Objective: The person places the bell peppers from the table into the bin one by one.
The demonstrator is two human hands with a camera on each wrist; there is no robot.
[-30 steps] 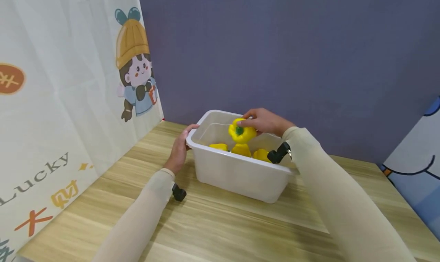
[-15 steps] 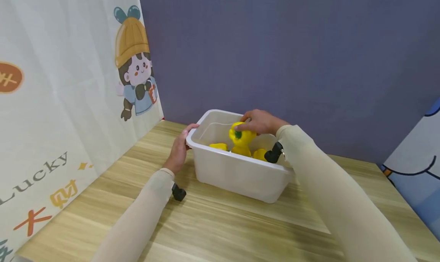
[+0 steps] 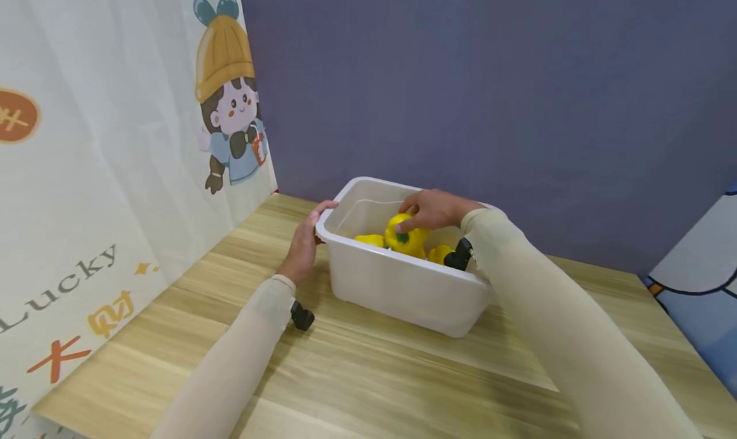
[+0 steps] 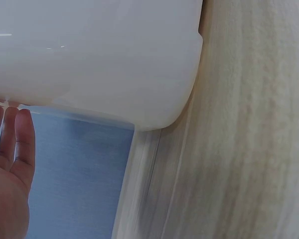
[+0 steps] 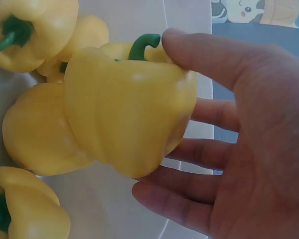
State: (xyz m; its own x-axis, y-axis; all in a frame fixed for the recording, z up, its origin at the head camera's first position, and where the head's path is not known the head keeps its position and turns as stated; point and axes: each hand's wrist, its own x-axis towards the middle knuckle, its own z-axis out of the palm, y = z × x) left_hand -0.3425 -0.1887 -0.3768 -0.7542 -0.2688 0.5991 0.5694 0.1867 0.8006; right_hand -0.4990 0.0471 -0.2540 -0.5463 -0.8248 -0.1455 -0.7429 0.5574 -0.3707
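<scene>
My right hand [image 3: 434, 210] is down inside the white plastic bin [image 3: 397, 285] and holds a yellow bell pepper [image 5: 129, 109] with a green stem. The thumb lies at the stem end and the fingers curl along the other side. Several more yellow bell peppers [image 5: 45, 132] lie below and beside it in the bin. At the bin's left end my left hand [image 3: 301, 250] grips the rim. In the left wrist view the fingers [image 4: 24, 137] reach up to the rim's underside; the thumb is out of that view.
The bin stands on a wood-grain table [image 3: 345, 381]. A dark blue-grey wall [image 3: 489, 93] rises behind it. A white printed sheet [image 3: 132, 170] hangs on the left, and a blue and white printed panel [image 3: 702, 298] is at the right edge.
My right hand has lowered the bell pepper deeper into the bin, toward the other peppers. My left hand keeps its place on the rim. The head view has shifted slightly.
</scene>
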